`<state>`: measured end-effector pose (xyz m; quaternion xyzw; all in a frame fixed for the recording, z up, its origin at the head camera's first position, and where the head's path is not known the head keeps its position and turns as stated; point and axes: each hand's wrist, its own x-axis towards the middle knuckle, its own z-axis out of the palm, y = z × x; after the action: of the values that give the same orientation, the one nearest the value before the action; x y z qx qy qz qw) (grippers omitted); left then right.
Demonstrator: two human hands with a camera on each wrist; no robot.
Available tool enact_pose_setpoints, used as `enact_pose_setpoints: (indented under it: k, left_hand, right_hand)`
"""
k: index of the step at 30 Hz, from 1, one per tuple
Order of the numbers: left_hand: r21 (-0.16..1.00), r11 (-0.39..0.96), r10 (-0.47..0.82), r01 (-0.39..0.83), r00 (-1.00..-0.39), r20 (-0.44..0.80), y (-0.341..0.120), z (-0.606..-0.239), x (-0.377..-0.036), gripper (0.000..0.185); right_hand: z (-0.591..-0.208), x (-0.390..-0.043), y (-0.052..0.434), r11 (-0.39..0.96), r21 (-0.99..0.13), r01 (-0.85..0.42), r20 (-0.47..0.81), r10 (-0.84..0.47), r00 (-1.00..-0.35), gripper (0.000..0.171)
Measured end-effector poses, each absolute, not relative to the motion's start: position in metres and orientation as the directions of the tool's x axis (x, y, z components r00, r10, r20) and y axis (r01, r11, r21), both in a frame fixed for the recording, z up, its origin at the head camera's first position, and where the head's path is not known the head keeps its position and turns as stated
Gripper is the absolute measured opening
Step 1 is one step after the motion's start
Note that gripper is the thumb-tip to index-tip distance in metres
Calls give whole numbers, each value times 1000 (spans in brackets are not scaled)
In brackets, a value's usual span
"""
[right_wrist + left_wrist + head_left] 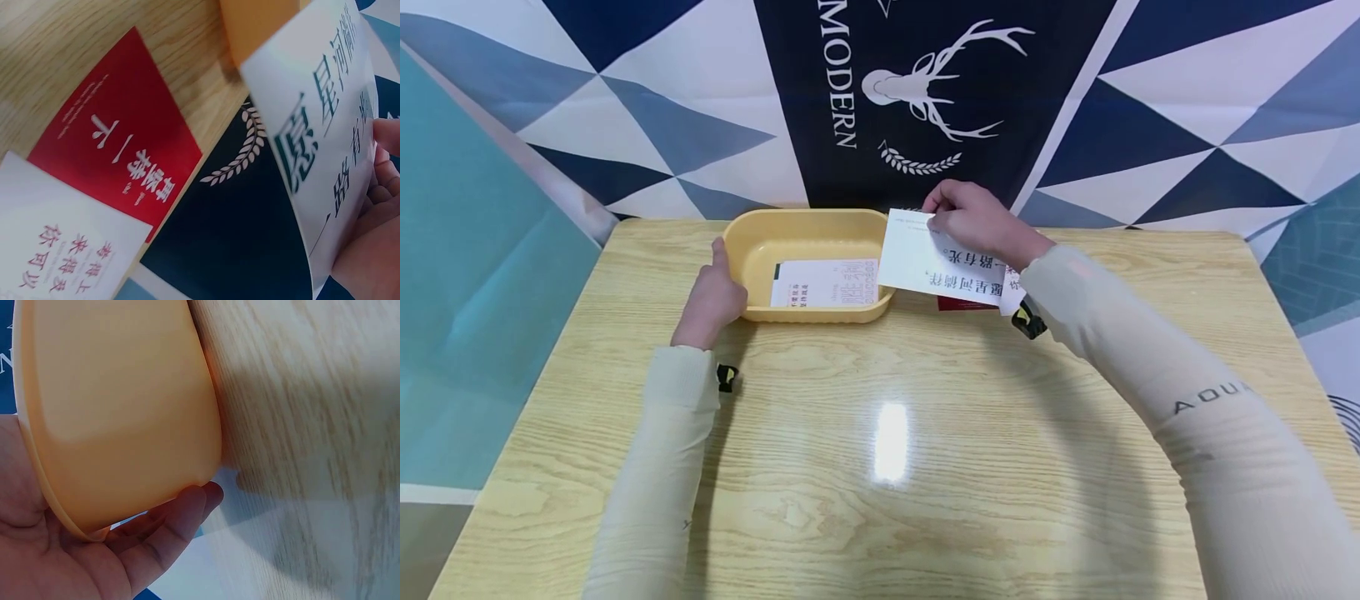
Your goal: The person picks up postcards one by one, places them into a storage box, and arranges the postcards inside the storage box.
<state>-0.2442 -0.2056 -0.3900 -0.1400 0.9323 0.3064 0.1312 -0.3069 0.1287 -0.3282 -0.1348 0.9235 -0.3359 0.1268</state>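
At the back of the table stands a yellow plastic basin [808,315] with rounded corners. My left hand [709,296] grips its left end, fingers curled round the outer wall in the left wrist view. Inside the basin lies a pale card with pink and red lettering [831,285], a dark green edge showing beneath it. My right hand [981,221] pinches a white card with black Chinese characters [917,262] by its edge, raised at the basin's right end. Below that hand, a red card [119,119] lies partly under a white card with red characters [62,244].
A wood-grain table [820,467] stretches toward me, with a bright light reflection on it. Behind its far edge hangs a patterned cloth [925,179] with a deer head and triangles. Small black-and-yellow devices are at both wrists.
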Motion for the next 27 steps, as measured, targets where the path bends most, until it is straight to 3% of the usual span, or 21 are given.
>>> enact_pose_setpoints:
  k: [27]
  left_hand:
    - [572,759,-155,-311,-940,-304,-207,-391,-243,84]
  right_hand:
    - [-323,-313,91,710,-676,-195,-146,-389,-910,20]
